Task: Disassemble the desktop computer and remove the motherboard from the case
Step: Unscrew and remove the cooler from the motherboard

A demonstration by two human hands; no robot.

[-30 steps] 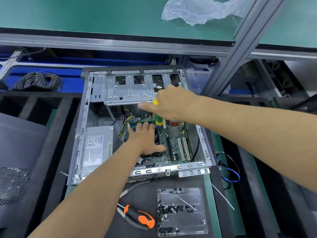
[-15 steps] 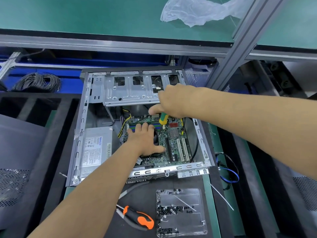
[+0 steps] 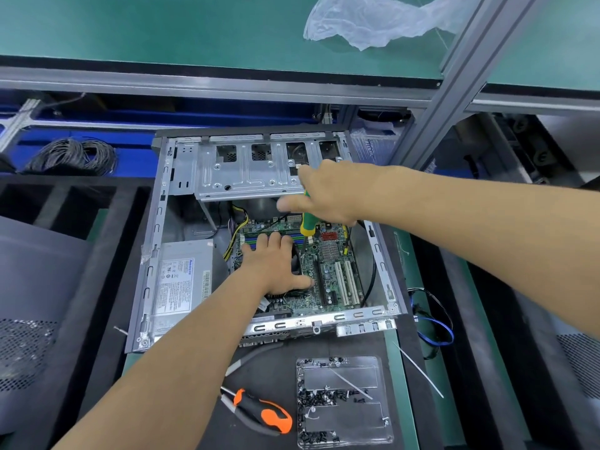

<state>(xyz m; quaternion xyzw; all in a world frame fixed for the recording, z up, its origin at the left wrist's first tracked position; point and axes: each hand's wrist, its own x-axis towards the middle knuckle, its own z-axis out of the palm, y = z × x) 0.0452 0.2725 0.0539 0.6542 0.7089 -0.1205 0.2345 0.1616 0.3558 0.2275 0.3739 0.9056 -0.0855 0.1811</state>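
Observation:
The open grey computer case (image 3: 152, 254) lies flat on the bench. Inside it sits the green motherboard (image 3: 331, 271), with white slots at its right side. My left hand (image 3: 276, 264) lies flat on the black cooler fan in the board's middle, fingers spread. My right hand (image 3: 328, 196) hovers over the board's far edge and grips a green and yellow screwdriver (image 3: 306, 224) that points down at the board. The screwdriver's tip is hidden among the components.
A silver power supply (image 3: 181, 284) fills the case's left side and a metal drive cage (image 3: 246, 177) its far end. In front lie a clear tray of screws (image 3: 344, 401), orange-handled pliers (image 3: 259, 414) and a white zip tie (image 3: 418, 368). Blue cables (image 3: 435, 332) lie to the right.
My right hand has shifted a little to the right and back with the screwdriver, whose handle now shows below the palm. My left hand has stayed on the fan.

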